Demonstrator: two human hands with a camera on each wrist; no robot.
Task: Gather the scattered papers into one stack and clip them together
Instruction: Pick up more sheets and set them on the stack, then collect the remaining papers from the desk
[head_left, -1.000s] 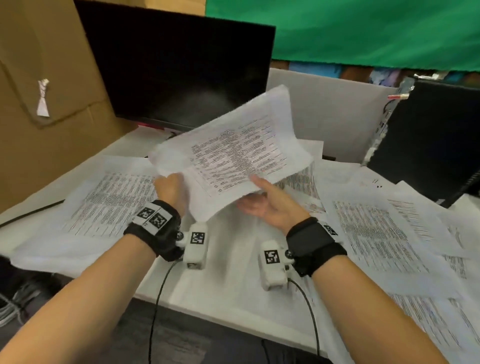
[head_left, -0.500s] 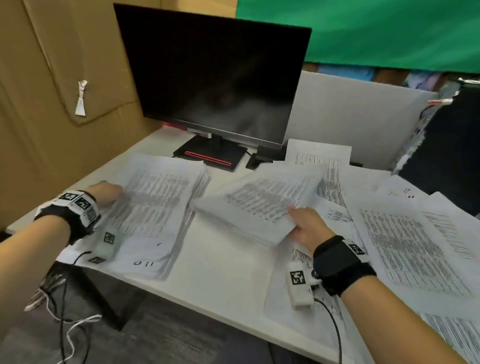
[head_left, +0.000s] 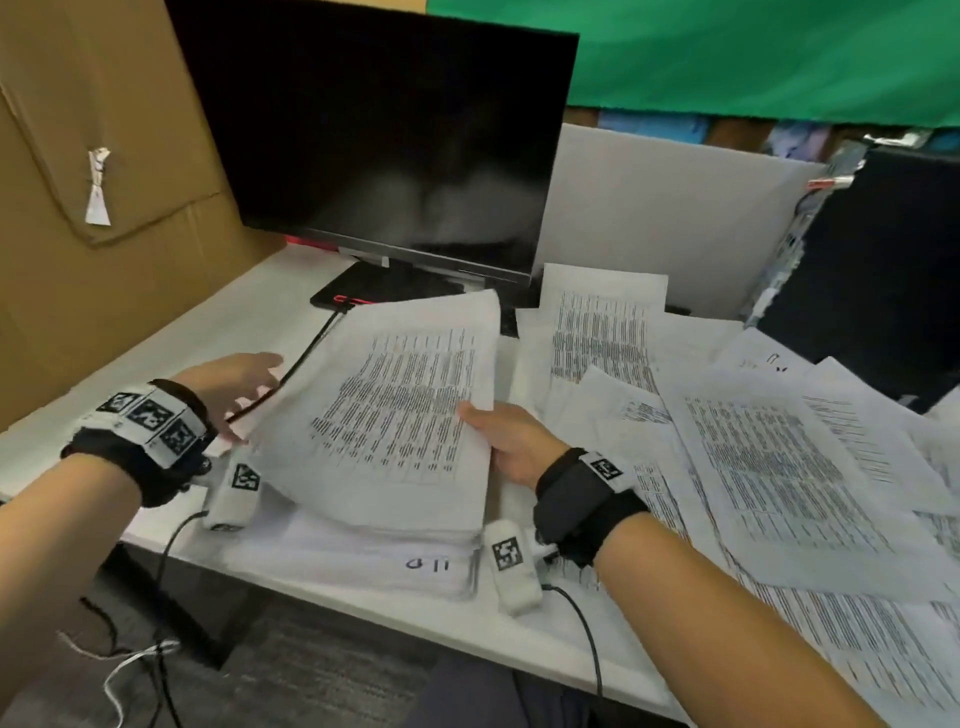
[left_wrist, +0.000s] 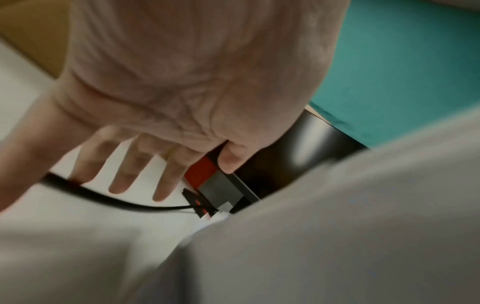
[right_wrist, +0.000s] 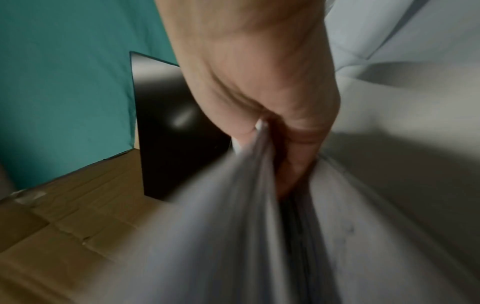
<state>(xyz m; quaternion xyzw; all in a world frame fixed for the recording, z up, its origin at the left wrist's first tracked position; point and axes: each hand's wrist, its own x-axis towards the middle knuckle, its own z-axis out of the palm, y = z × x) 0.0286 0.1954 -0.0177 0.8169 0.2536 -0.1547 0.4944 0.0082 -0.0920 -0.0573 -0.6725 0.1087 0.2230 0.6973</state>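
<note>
A bundle of printed sheets (head_left: 395, 415) lies tilted over a thicker paper stack (head_left: 363, 556) at the desk's front edge. My right hand (head_left: 506, 439) grips the bundle's right edge, thumb on top and fingers underneath; the right wrist view shows the sheets (right_wrist: 233, 205) pinched between thumb and fingers. My left hand (head_left: 234, 382) hovers at the bundle's left side with fingers spread and straight (left_wrist: 119, 174), holding nothing. Several loose printed sheets (head_left: 769, 467) are scattered across the right half of the desk. No clip is visible.
A black monitor (head_left: 384, 135) stands at the back on a base with a red stripe (head_left: 353, 300). A black cable (head_left: 291, 371) runs across the white desk (head_left: 218, 332) under my left hand. Cardboard (head_left: 78, 208) walls the left side; a dark screen (head_left: 872, 270) stands at the right.
My right hand has carried the bundle leftward onto the stack at the left. My left hand has come off that stack and now hovers open beside it.
</note>
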